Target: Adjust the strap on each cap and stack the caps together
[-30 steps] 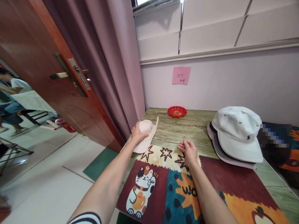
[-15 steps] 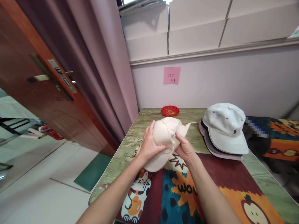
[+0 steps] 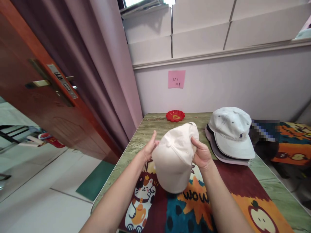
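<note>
A cream cap [image 3: 173,155] is held up above the table, its brim pointing down toward me. My right hand [image 3: 202,154] grips its right edge, thumb on the outside and the other fingers partly behind the fabric. At the cap's left side is my left hand [image 3: 150,149], thumb raised and fingers reaching behind the cap, where their tips are hidden. To the right sits a stack of caps [image 3: 232,131], a white one with a small dark logo on top of darker and pinkish ones.
A red scalloped dish [image 3: 175,116] lies at the table's back edge. Under the hands is a colourful patterned mat [image 3: 239,178] on the green wood-look table [image 3: 145,129]. A pink note [image 3: 176,79] is on the wall. A brown door [image 3: 48,97] and purple curtain [image 3: 107,64] stand left.
The cream cap has turned so its crown and brim face me more, and it appears larger. My left hand has moved from on top of the crown to its left side.
</note>
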Available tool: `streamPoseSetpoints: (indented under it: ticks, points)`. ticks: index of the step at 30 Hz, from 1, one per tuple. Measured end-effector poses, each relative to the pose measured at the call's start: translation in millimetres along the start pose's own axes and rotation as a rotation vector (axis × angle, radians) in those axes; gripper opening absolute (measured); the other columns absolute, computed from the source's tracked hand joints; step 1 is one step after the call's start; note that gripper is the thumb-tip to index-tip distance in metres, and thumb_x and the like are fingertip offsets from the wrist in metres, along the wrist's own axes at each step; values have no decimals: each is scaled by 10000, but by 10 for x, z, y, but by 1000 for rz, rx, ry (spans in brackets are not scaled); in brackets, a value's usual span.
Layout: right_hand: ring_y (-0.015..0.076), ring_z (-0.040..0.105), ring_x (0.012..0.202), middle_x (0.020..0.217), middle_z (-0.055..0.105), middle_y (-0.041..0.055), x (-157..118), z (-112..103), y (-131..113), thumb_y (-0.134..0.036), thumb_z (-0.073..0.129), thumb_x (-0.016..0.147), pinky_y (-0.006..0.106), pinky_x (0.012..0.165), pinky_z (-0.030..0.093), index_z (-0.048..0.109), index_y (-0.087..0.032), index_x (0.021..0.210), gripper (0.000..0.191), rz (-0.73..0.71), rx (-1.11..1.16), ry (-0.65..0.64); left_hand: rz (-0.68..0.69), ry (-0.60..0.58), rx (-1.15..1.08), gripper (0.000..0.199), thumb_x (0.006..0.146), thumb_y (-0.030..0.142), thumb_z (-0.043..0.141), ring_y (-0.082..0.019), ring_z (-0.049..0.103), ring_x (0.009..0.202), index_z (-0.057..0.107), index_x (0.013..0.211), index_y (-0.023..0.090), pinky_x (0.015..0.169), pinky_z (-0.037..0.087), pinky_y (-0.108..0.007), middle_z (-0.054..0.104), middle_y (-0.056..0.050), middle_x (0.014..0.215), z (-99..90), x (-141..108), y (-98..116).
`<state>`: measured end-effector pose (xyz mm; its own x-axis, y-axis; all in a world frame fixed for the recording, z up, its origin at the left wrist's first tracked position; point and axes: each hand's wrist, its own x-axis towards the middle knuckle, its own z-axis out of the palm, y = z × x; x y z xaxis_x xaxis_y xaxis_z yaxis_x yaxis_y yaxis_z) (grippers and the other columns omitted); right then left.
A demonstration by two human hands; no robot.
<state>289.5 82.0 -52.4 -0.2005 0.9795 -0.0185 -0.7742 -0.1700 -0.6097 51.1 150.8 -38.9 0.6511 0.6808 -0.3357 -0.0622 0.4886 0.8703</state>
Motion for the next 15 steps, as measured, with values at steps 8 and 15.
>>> streamPoseSetpoints:
  ticks: [8,15]
  points:
    - [247,762,875,929,810,47,15,30,-136,-332,897,660,353,841,611,773,-210,938,328,-329,-175,228,305,117,-66,237,698,234,873,-118,642,669,716,840,125,718,517,-246,719,-24,780,233,-102,429]
    - [183,696,848,915,776,11,-168,-146,-441,-304,922,658,298,818,550,770,-249,946,330,-497,-587,169,609,125,347,247,769,329,827,-113,592,786,716,886,142,780,451,-224,683,-13,861,453,-204,720]
